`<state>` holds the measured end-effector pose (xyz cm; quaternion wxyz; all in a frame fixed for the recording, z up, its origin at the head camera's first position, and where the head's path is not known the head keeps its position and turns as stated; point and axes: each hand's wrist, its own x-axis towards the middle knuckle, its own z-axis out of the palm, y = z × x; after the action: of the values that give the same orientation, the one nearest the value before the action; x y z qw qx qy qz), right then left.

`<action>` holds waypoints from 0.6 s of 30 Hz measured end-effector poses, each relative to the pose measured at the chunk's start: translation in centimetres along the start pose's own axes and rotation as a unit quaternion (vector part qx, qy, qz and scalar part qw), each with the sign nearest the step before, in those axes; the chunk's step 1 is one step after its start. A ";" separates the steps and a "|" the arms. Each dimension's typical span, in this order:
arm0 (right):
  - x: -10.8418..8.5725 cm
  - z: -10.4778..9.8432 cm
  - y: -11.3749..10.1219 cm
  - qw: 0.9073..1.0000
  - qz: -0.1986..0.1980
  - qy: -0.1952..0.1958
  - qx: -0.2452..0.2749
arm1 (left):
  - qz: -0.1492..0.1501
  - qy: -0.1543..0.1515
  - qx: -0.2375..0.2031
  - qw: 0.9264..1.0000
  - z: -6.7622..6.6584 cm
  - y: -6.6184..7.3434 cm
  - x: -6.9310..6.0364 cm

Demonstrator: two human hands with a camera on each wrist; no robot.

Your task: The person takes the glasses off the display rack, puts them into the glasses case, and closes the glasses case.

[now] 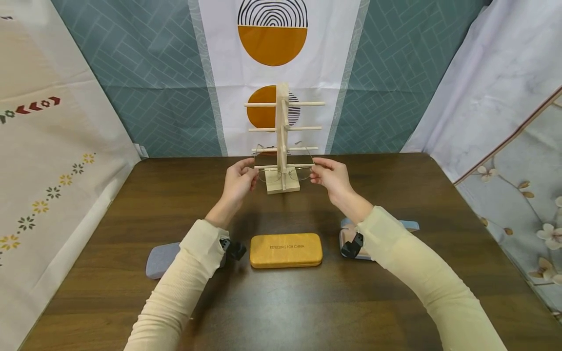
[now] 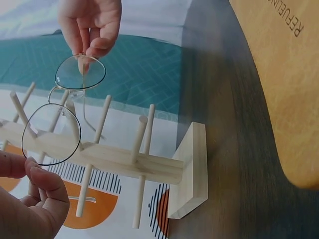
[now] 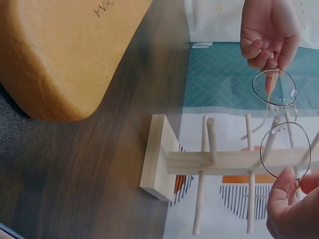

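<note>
Behind, a teal cloth (image 1: pixel 145 73) with a brick-like pattern hangs in soft folds, and its white middle band (image 1: pixel 325 53) carries orange and black-lined round shapes. To the left hangs a cream cloth (image 1: pixel 26 165) with small printed flowers; to the right, a pale cloth (image 1: pixel 496 117). The surface (image 1: pixel 281 307) is dark brown with a wood grain and a slight shine.

Near its far edge stands, upright, a display stand (image 1: pixel 282 117) of light, smooth wood, with a flat square base and thin round pegs in rows on both sides. Just before its lower pegs are the eyeglasses (image 2: pixel 70 92), with thin metal rims, clear round lenses and slim temples unfolded towards the backdrop. Whether they touch a peg, I cannot tell.

Both hands are nearly closed: the left hand (image 1: pixel 238 179) pinches one outer side of the frame between thumb and fingers, and the right hand (image 1: pixel 332 178) pinches the other.

Nearer lies a yellow case (image 1: pixel 286 250), shut, leather-like, with rounded corners and dark lettering. Left of it is a grey-blue case (image 1: pixel 161 260), partly covered by a ribbed cream sleeve (image 1: pixel 175 292); at the right, an open case (image 1: pixel 410 225) with a light blue edge is also partly hidden.
</note>
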<state>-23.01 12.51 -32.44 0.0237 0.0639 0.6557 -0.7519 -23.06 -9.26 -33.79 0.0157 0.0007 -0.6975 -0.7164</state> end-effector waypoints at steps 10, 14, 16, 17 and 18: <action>-1.4 -0.3 -0.1 1.000 -0.024 -0.007 0.009 | 0.012 0.000 -0.006 1.000 0.1 0.4 -1.1; -1.9 -0.4 0.0 0.999 -0.033 -0.013 0.008 | 0.022 -0.007 -0.008 1.000 -0.1 0.4 -1.7; -2.1 -0.5 0.0 0.999 -0.038 -0.016 0.010 | 0.028 -0.012 -0.008 1.000 -0.2 0.4 -1.9; -2.3 -0.5 0.1 0.999 -0.042 -0.017 0.011 | 0.031 -0.013 -0.008 0.999 -0.2 0.4 -2.0; -2.4 -0.5 0.1 0.999 -0.044 -0.018 0.012 | 0.032 -0.014 -0.008 0.999 -0.2 0.4 -2.1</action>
<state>-20.56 12.86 -32.33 0.0014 0.0221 0.6485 -0.7609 -20.92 -9.47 -33.47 0.0291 -0.0317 -0.6918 -0.7208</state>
